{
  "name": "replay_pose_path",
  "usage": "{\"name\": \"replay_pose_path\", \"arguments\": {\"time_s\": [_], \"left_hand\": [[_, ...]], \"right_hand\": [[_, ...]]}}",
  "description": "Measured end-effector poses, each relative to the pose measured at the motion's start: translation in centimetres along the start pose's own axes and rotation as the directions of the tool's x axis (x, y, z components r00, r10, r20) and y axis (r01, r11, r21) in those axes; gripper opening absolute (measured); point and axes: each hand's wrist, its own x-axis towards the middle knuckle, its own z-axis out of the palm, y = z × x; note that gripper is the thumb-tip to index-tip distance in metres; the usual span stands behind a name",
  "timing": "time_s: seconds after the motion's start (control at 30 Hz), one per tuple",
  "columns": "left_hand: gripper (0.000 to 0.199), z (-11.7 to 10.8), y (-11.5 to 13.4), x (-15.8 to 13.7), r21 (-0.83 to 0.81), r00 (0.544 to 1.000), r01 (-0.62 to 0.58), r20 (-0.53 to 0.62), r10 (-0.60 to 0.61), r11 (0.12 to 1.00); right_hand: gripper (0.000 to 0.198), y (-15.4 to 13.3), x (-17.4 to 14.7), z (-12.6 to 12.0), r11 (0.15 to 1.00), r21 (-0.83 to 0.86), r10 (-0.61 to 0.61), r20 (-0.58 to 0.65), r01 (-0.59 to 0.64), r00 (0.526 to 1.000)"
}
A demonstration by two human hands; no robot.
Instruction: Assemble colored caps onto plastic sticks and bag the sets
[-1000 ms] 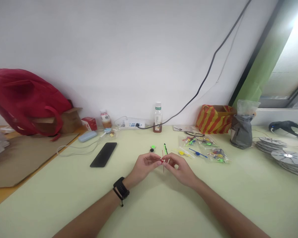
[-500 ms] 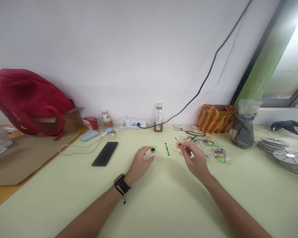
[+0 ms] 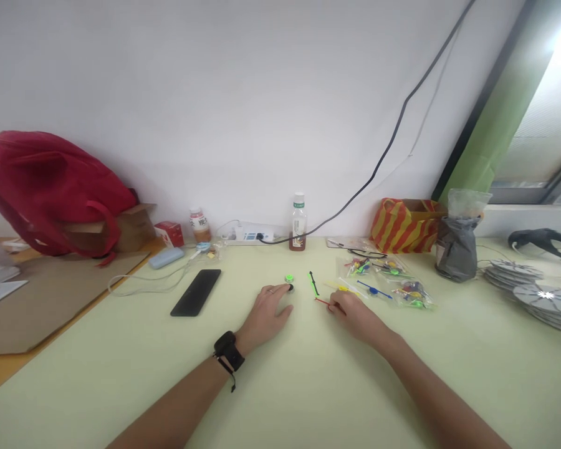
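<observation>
My right hand pinches a red arrow-shaped spinner pointer low at the table, its tip pointing left. My left hand rests on the table with thumb and fingers apart, a fingertip touching a small black round piece. Just beyond that lies a small bright green round piece. Between the hands, a black and green arrow pair lies on the table. A yellow arrow, partly hidden by my right hand, and a blue arrow lie past the right hand.
Clear bags of coloured parts lie at right, near stacked discs and a striped bag. A phone lies at left. A bottle and power strip stand by the wall.
My right hand has brought the red arrow down and left to the table, uncovering the blue arrow. My left hand has lowered slightly, and the black piece now sits nearer me, apart from the green one.
</observation>
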Motion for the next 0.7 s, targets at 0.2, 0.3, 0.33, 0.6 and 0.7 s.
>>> {"name": "replay_pose_path", "arguments": {"time_s": [0.2, 0.3, 0.33, 0.6, 0.7], "left_hand": [[0.034, -0.1, 1.0, 0.1, -0.03, 0.999, -0.038, 0.017, 0.039, 0.999], [0.023, -0.2, 1.3, 0.1, -0.073, 0.998, -0.041, 0.037, 0.044, 0.996], [0.02, -0.2, 1.4, 0.1, -0.087, 0.998, -0.037, 0.043, 0.041, 0.996], [0.01, 0.1, 2.3, -0.3, -0.162, 0.997, -0.027, 0.064, 0.038, 0.986], [0.01, -0.1, 2.7, -0.3, -0.165, 0.995, -0.048, 0.082, 0.063, 0.985]], "right_hand": [[0.023, 1.1, 0.7, 0.2, 0.995, -0.089, 0.031, -0.061, -0.036, 0.998], [0.024, 2.1, 1.3, 0.2, 0.98, -0.177, 0.076, -0.106, -0.094, 0.991], [0.023, 2.3, 1.5, 0.2, 0.973, -0.202, 0.09, -0.111, -0.111, 0.99], [0.026, 0.6, 1.4, 1.1, 0.926, -0.374, -0.112, -0.169, 0.041, 0.979], [0.022, -0.5, 0.9, 1.3, 0.924, -0.343, -0.218, -0.113, 0.168, 0.969]]}}
